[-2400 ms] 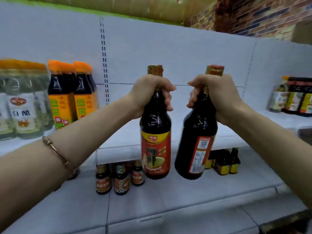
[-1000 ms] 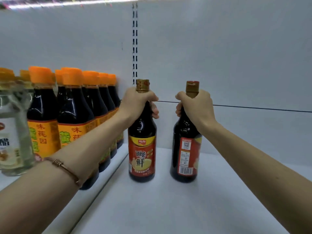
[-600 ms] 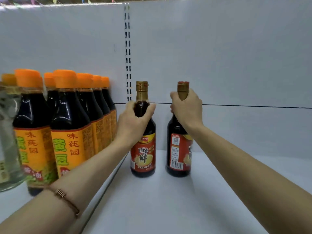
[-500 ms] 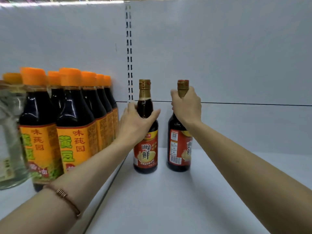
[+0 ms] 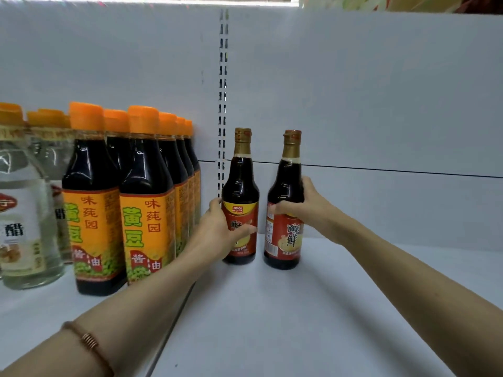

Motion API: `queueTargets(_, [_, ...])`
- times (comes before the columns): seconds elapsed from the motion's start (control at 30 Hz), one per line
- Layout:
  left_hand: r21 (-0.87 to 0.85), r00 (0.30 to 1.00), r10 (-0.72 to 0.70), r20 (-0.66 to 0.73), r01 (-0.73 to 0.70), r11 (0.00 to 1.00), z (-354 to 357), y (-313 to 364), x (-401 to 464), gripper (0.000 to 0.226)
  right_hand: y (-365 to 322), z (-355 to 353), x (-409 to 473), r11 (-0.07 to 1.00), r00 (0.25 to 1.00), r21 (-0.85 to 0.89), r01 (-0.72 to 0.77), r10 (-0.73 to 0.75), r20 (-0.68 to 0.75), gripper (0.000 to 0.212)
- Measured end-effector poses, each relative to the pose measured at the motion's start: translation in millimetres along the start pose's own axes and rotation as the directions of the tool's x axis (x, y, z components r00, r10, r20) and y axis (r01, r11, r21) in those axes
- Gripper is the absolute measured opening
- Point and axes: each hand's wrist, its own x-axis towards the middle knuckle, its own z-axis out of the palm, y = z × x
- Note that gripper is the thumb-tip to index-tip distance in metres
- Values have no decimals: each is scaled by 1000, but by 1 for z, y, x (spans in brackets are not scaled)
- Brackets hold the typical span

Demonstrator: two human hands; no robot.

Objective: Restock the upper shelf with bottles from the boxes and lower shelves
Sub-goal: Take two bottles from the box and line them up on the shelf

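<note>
The two red-labelled soy sauce bottles now stand upright on the upper shelf (image 5: pixel 313 322), just beside each other near the back wall, at about twelve o'clock from the person. Both hands have slid down from the necks to the bodies. The left hand (image 5: pixel 217 232) wraps the left bottle (image 5: pixel 241 191) at its label; the right hand (image 5: pixel 304 206) grips the right bottle (image 5: pixel 285 240) at its shoulder. At nine o'clock stand the orange-capped soy sauce bottles (image 5: pixel 147 191). I judge this pair is placed, with only nudging and letting go left.
</note>
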Motion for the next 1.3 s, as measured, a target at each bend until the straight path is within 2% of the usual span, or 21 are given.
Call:
queueTargets(0.07, [18,1000,1,-22,-1,1000,3,-4,4,78,1,1,-2,997,997,-72,3,2,78,99])
queueTargets(0.17, [32,999,-19,-40,20,999,5,-5,8,76,7,5,-5,997,999,-80,-2,5,39,112])
queueTargets(0.23, [29,999,-30,-33,31,999,5,-4,12,73,11,10,-4,999,1000,-50,-10,8,-30,105])
queueTargets(0.33, [32,998,-39,-40,40,999,4,-2,17,71,18,23,5,990,992,-141,11,-29,-122,90])
queueTargets(0.47, [52,994,-97,-56,100,994,2,-5,25,70,25,40,20,974,977,-225,13,-61,-204,97])
queueTargets(0.77, [147,973,-202,-112,217,965,5,-13,40,74,35,51,40,969,955,-244,25,-95,-281,88])
queueTargets(1.0, [132,972,-185,-142,203,970,11,-16,42,67,40,56,51,970,943,-234,60,-132,-306,81])
queueTargets(1.3, [158,974,-163,-158,188,970,14,-14,50,71,43,56,58,980,950,-195,42,-100,-295,79])
